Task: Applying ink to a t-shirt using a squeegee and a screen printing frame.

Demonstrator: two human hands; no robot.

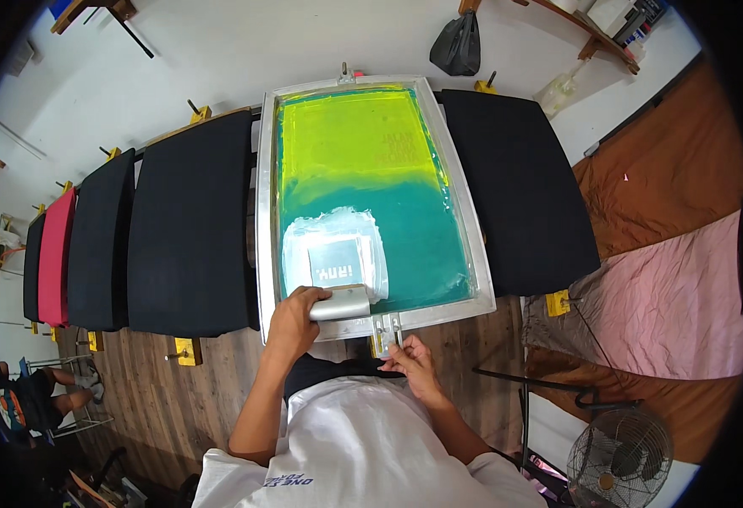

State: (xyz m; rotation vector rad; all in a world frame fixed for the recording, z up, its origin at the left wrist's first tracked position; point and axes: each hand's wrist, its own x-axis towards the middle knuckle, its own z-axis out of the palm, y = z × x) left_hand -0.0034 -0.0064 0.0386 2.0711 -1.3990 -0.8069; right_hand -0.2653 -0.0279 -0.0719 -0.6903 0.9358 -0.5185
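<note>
A silkscreen [376, 199] in a silver metal frame lies before me, its mesh teal with yellow-green ink over the far half. White ink surrounds a small stencil at the near left. My left hand [297, 320] is wrapped round a squeegee [343, 303] with a silver handle, resting at the mesh's near left, beside the white ink. At the middle of the frame's near edge sits a metal bracket [386, 333]. My right hand [414, 366] has its fingers bent in a pinch at the bracket's lower end; the exact fingertip contact is partly hidden.
Black fabric-covered boards [189, 224] stand in a row to the left, with a red one [55, 258] among them. Another black board [515, 190] is at the right. A fan [621, 457] stands at lower right. Another person [46, 394] sits at far left.
</note>
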